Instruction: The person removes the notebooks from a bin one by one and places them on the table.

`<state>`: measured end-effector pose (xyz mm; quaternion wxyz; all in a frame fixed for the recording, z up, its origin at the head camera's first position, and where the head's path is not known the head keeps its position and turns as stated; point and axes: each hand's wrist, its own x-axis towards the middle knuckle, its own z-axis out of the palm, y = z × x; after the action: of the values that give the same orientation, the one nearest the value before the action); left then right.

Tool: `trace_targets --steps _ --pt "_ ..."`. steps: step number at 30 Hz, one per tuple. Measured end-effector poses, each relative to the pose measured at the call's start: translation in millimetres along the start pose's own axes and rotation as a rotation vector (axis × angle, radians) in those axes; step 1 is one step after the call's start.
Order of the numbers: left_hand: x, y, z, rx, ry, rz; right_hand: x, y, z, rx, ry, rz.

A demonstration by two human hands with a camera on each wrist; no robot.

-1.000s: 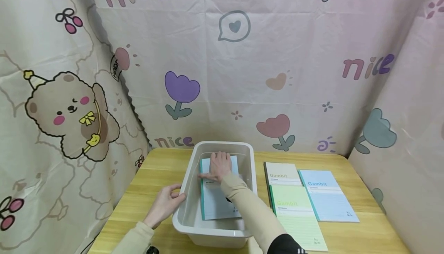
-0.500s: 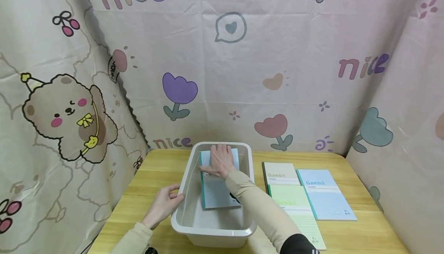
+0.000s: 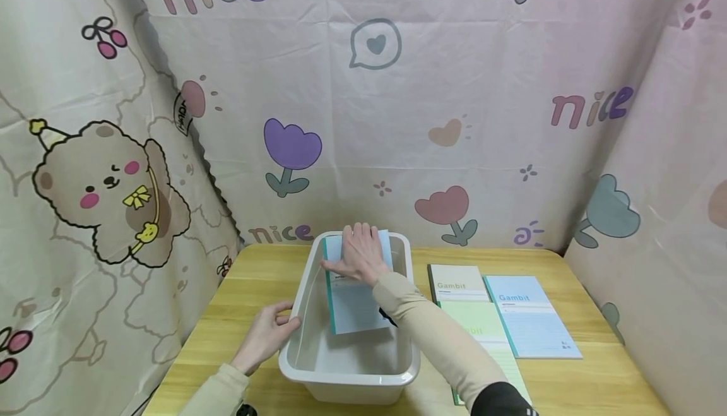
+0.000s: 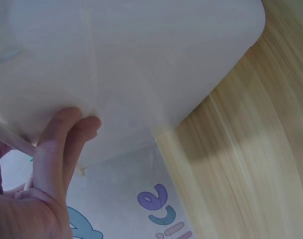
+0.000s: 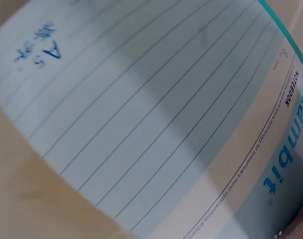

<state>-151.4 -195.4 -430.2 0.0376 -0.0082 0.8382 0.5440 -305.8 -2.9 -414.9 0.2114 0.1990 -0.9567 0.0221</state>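
Note:
A light blue notebook [image 3: 360, 312] with a teal spine is tilted inside a pale plastic bin [image 3: 352, 392], its top edge raised near the far rim. My right hand [image 3: 361, 253] grips it from above, fingers reaching past the top edge and thumb near the spine; the palm covers part of the cover. In the right wrist view, the lined notebook cover [image 5: 141, 114] reads "Gambit" and "NOTEBOOK". My left hand [image 3: 267, 338] holds the bin's left rim. Seen from the left wrist, fingers [image 4: 49, 167] lie along the outer bin wall [image 4: 126, 64].
Right of the bin, a beige notebook [image 3: 457, 278], a green notebook [image 3: 474, 321] and another blue notebook [image 3: 536, 324] lie on the wooden table [image 3: 602, 365]; the green one overlaps the beige one. A printed curtain [image 3: 363, 119] hangs behind and at both sides.
My right hand has moved up and away with the blue notebook, whose lower edge has risen off the bin's near end. The left hand stays on the rim.

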Motion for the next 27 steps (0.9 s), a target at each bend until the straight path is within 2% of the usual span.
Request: trace_targets --steps 10,17,27 --pt "0.9 0.3 1.4 0.01 0.035 -0.025 6.8 6.2 -36.0 0.027 -0.038 -0.029" --pt "0.3 1.1 2.1 0.007 0.031 -0.028 15.6 15.5 -86.7 0.086 -0.031 -0.018" --pt "-0.4 0.1 -0.8 -0.004 0.003 -0.004 11.5 46.1 -151.7 0.184 0.058 0.008"
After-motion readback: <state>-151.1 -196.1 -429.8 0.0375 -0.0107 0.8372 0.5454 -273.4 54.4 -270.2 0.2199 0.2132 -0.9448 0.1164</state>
